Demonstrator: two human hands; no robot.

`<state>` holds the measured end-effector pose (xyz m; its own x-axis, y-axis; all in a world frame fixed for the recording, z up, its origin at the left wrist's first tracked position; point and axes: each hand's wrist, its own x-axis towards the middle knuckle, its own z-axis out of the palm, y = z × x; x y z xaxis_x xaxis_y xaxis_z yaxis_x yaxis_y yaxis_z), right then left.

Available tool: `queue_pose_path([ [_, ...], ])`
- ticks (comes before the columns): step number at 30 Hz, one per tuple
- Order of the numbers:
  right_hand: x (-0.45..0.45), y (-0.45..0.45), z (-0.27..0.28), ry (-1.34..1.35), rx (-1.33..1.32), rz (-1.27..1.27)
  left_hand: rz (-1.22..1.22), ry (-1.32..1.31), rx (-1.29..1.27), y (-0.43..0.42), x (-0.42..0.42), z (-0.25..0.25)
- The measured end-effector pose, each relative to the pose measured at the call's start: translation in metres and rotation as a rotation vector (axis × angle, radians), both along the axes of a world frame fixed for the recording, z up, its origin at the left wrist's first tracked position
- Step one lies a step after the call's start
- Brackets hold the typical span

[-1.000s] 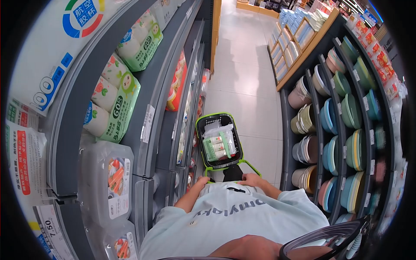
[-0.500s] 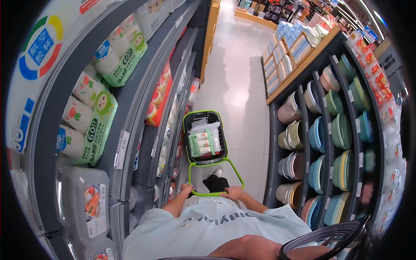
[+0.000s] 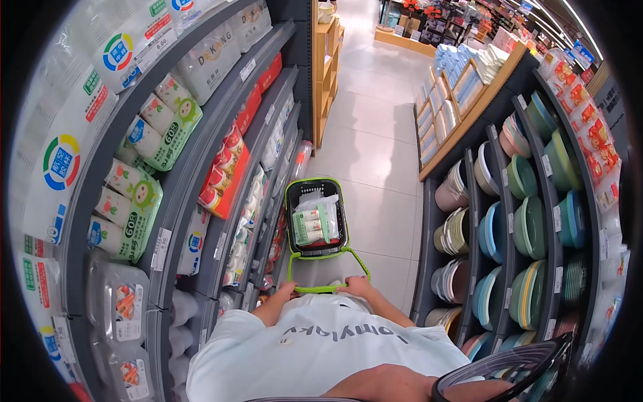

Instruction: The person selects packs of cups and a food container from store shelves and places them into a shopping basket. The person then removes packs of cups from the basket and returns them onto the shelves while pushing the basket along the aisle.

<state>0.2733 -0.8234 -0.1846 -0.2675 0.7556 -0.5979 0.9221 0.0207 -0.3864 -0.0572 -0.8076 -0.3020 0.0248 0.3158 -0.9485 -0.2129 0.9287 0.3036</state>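
Note:
Both of my hands are on the green handle [image 3: 321, 289] of a black shopping basket with a green rim [image 3: 345, 218]. My left hand [image 3: 287, 291] is closed around the handle's left corner. Toward its right corner, my right hand [image 3: 357, 287] has its fingers wrapped over the bar. The basket is ahead of me, low over or on the floor; I cannot tell which. Inside it lies a green-and-white pack of cups [image 3: 309, 226], beside white and clear plastic packaging [image 3: 328, 204].
On the left, shelves hold packs of disposable cups [image 3: 137, 208], clear lidded containers [image 3: 127, 305] and a red pack [image 3: 224, 171]. Right-hand shelves carry stacked plastic basins [image 3: 529, 224] and buckets [image 3: 452, 231]. Folded towels [image 3: 462, 70] fill a wooden rack. The tiled aisle [image 3: 375, 147] runs ahead.
The shelves and aisle have shifted in view as I moved. My hands remain on the handle. The dark trouser leg and most of the shoe beneath the handle are now hidden.

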Motion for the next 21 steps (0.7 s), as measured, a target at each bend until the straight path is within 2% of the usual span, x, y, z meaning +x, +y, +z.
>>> queue_pose_path([
  [3, 0.034, 0.002, -0.003, 0.006, -0.045, 0.030, -0.018, 0.079, 0.079, 0.010, 0.009, 0.000],
  [6, 0.047, 0.000, 0.012, -0.004, -0.059, -0.083, 0.047, 0.065, 0.058, 0.026, 0.020, -0.002],
  [8, 0.047, -0.006, 0.002, 0.053, -0.125, -0.153, 0.222, 0.053, 0.004, 0.032, 0.027, -0.004],
  [9, 0.045, -0.007, -0.005, 0.058, -0.123, -0.163, 0.211, 0.057, 0.007, 0.037, 0.029, -0.005],
  [11, 0.044, -0.006, -0.034, 0.130, -0.047, -0.019, 0.378, 0.152, -0.032, 0.046, 0.029, -0.025],
  [12, 0.047, -0.005, -0.041, 0.128, -0.047, -0.027, 0.371, 0.150, -0.032, 0.053, 0.027, -0.030],
  [14, 0.050, 0.001, -0.038, 0.157, -0.034, 0.010, 0.551, 0.071, -0.137, 0.066, 0.026, -0.035],
  [18, 0.053, 0.027, -0.028, 0.177, -0.046, -0.038, 0.714, -0.098, -0.162, 0.089, 0.029, -0.076],
  [21, 0.053, 0.050, -0.021, 0.125, -0.017, -0.030, 0.738, -0.105, -0.125, 0.111, 0.035, -0.083],
])
